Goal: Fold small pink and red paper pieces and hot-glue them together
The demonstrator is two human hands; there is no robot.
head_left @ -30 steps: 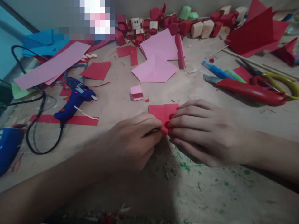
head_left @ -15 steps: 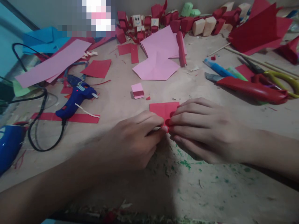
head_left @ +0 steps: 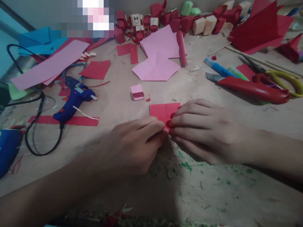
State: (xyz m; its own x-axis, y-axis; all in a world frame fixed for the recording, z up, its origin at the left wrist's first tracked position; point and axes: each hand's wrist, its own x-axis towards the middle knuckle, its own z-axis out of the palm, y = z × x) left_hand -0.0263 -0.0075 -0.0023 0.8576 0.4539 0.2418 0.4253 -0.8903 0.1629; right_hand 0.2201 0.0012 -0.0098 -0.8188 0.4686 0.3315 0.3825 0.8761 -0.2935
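Note:
A small piece of red paper [head_left: 163,108] with a crease down its middle lies on the table before me. My left hand [head_left: 139,142] pinches its near edge between thumb and bent forefinger. From the other side my right hand [head_left: 203,129] grips the paper's right part, fingers close together with the tips pressing on it. Both hands' fingertips almost meet at the near edge, and they cover the lower part of the paper. Just beyond sits a little pink paper box [head_left: 137,92], with a red scrap [head_left: 148,99] beside it.
On the left are a blue glue gun [head_left: 74,102] with a looping cord and a red strip [head_left: 82,121]. Pink paper [head_left: 156,67] lies ahead. A red-handled knife [head_left: 253,86] and yellow-handled scissors [head_left: 284,78] lie right. Small paper figures [head_left: 136,20] line the back.
The whole view has shifted slightly, so things appear a little further left. Both hands keep hold of the red paper, with the left fingers slightly more closed over its near edge.

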